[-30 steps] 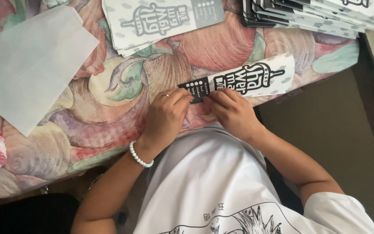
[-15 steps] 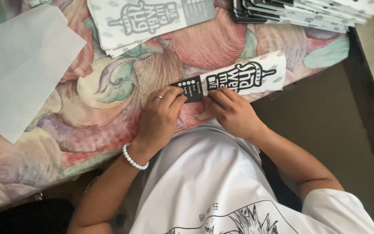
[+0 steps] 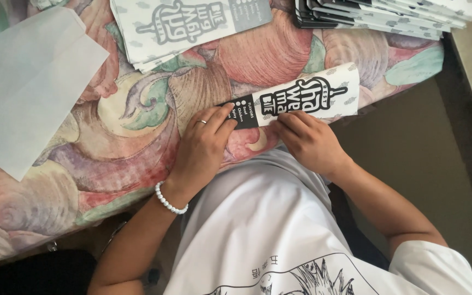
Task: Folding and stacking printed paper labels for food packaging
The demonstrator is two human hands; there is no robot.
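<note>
L hand: palm down, fingers extended and pressed flat on the dark end of a narrow printed paper sleeve; ring on one finger; white bead bracelet at the wrist. R hand: fingers curled, tips pinching the sleeve's near long edge approx. mid-length; whether the thumb is under the paper cannot be told. Sleeve: white w/ black graphics, black band at the L-hand end; lies flat on the floral cloth, angled up and away toward the far side of the R hand; far end overhangs the cloth edge slightly.

Beyond L hand, further out: stack of flat printed sheets, same white/grey pattern, well apart from the fingers. Beyond R hand, far side: second stack of folded sleeves, dark edges showing, fanned. Far out to the L of the L hand: plain translucent paper sheet lying flat on the cloth. Below both hands: person's white shirt w/ black print.
</note>
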